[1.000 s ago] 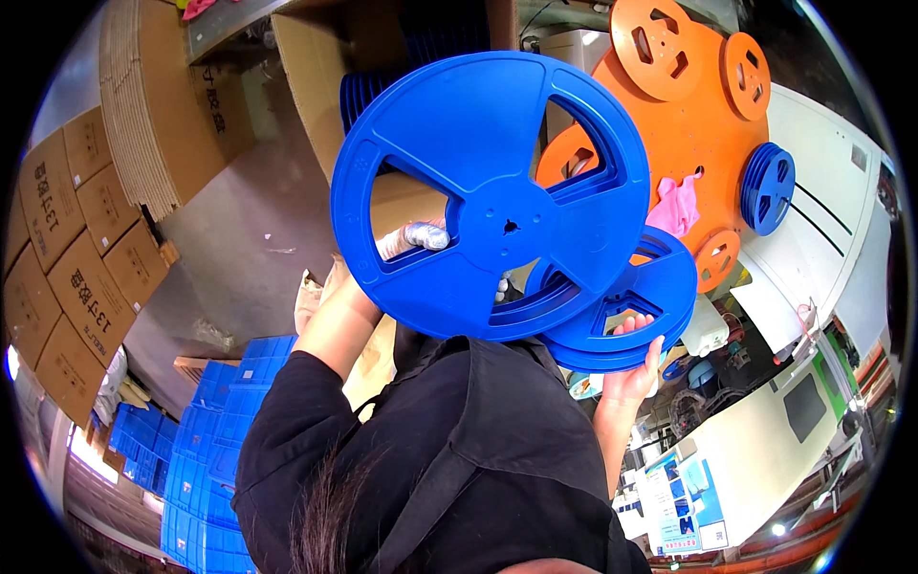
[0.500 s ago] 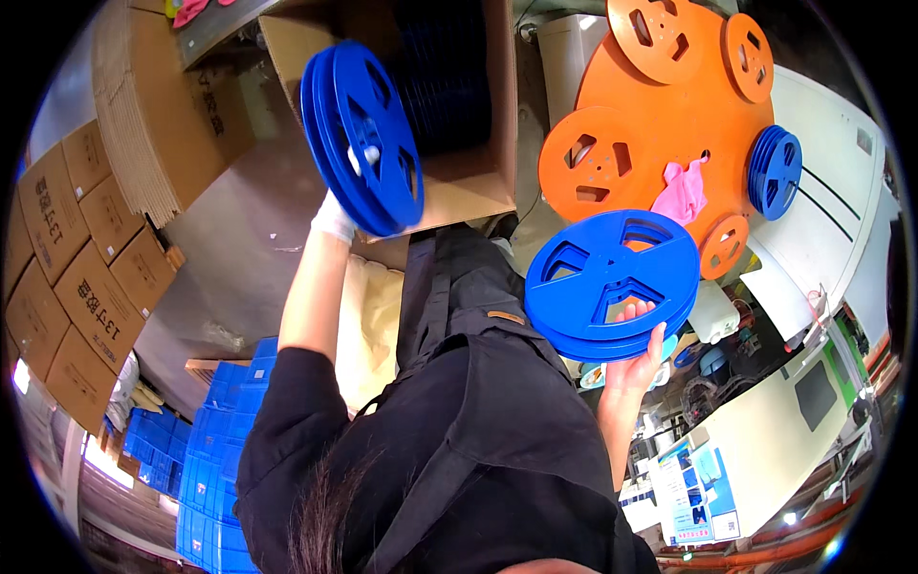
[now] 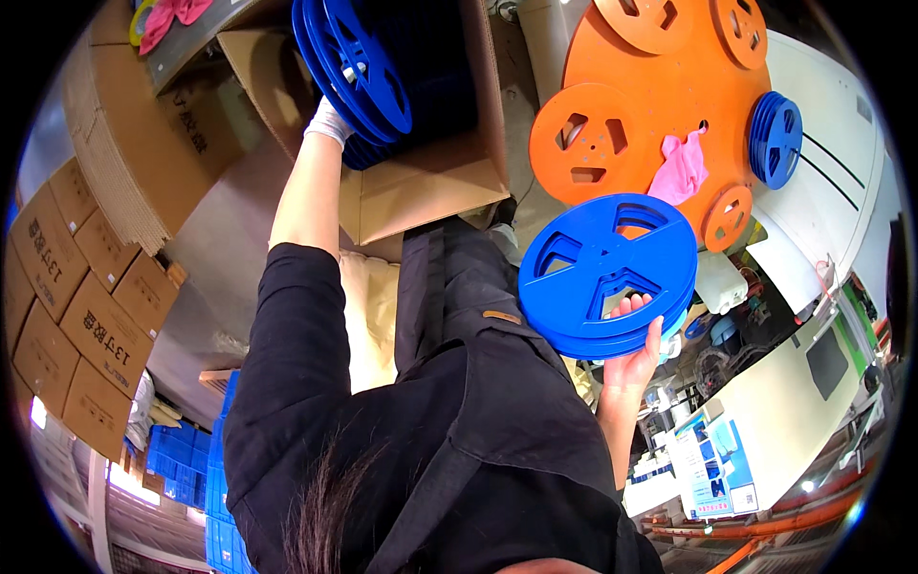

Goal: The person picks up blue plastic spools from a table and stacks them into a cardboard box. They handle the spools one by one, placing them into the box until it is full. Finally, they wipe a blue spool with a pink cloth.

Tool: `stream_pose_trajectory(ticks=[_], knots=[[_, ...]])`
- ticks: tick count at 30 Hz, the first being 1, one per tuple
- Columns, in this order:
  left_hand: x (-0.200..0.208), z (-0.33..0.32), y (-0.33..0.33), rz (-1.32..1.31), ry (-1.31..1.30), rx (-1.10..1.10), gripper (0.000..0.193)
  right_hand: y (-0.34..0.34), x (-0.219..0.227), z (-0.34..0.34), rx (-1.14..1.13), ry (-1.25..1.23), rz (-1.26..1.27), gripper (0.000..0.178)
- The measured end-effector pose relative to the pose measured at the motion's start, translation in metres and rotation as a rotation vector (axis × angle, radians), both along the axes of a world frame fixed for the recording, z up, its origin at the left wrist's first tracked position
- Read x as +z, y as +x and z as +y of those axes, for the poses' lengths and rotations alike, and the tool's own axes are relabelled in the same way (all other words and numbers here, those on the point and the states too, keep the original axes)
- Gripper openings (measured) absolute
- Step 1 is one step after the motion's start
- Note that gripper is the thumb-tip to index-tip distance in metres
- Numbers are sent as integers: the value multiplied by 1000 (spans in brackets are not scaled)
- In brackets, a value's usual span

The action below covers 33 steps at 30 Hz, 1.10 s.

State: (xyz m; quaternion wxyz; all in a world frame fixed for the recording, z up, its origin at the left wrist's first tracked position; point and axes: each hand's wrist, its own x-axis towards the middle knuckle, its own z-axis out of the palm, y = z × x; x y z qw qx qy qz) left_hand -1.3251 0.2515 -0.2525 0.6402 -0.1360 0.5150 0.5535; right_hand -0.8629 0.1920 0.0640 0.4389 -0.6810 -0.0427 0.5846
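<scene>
My left hand (image 3: 330, 121), in a white glove, grips a small stack of blue plastic reels (image 3: 376, 72) by the rim. That stack is tilted at the mouth of an open cardboard box (image 3: 430, 196), where more dark blue reels (image 3: 445, 57) lie in shadow. On the right, my bare right hand (image 3: 634, 359) holds another stack of blue reels (image 3: 598, 311) from below, with its thumb at the side and fingertips showing through a cutout. This second stack is held in front of an orange round plate (image 3: 660, 134).
Orange discs (image 3: 585, 143) ring the plate, with a pink cloth (image 3: 680, 170) and a blue reel stack (image 3: 775, 142) on its right side. Stacked cartons (image 3: 76, 306) and flattened cardboard (image 3: 120, 134) stand left. Blue crates (image 3: 180, 464) are lower left, a white machine (image 3: 808, 124) right.
My left hand has carried its reels up and into the mouth of the box. The right hand's stack stays nearly in place. The whole view has shifted slightly.
</scene>
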Motion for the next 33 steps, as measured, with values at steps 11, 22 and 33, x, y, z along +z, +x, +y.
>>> stream_pose_trajectory(ticks=[11, 22, 33], knots=[[-45, 3, 6, -67, -81, -56, 66, -2, -2, 0, 0, -34, -29, 40], [-39, 5, -3, -87, 35, 20, 47, 3, -5, -3, 13, -50, -49, 42], [-59, 16, 6, -128, -109, 31, 42, -2, -7, -2, 28, -54, -55, 41]])
